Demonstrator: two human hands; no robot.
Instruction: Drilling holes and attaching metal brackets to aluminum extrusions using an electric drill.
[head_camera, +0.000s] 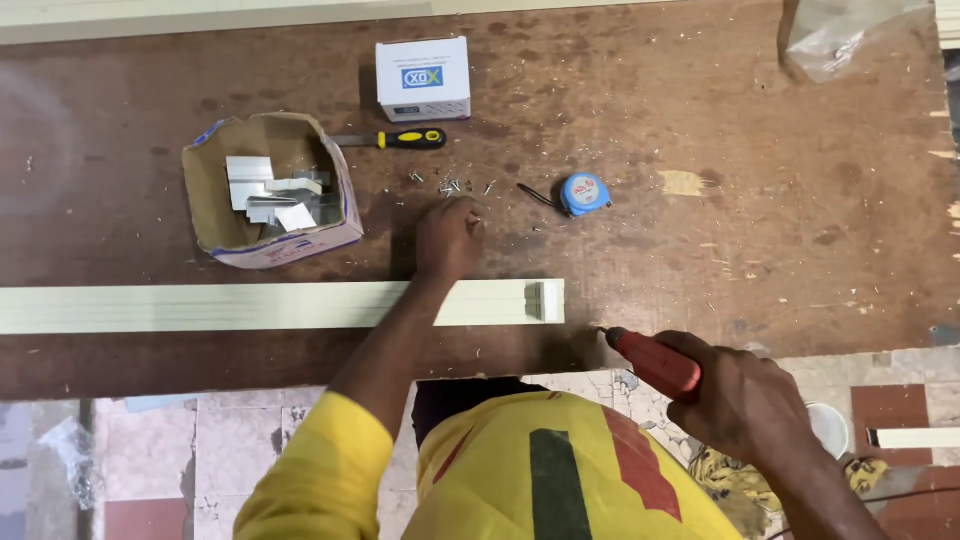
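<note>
- I look down on a worn, dark brown wooden bench (760, 200) from a camera on my head.
- My left hand (450, 238) reaches forward across a long, pale cream ribbed profile strip (200, 306) that lies flat along the bench's near side.
- The left grip is curled, fingertips pinched down at a small scatter of loose silver screws (455, 185). I cannot tell whether 1 screw is already between my fingers.
- My right hand (745, 400) is closed firmly round a red power screwdriver (655, 362). Its tip points left, near the strip's right end but apart from it.
- A small bracket-like fitting (538, 300) sits at that right end of the strip.
- Just beyond the screws lie a screwdriver with a yellow and black handle (395, 139), a round blue tape measure (584, 194), and a small white cardboard box (423, 78).
- To the left stands a torn open brown carton (215, 215) holding silver metal brackets (275, 195).
- I judge the step in hand to be picking up a screw for the fitting.
- The next move calls for a sure pinch on 1 screw, seating it upright at the fitting, then lining the driver tip squarely on its head.
</note>
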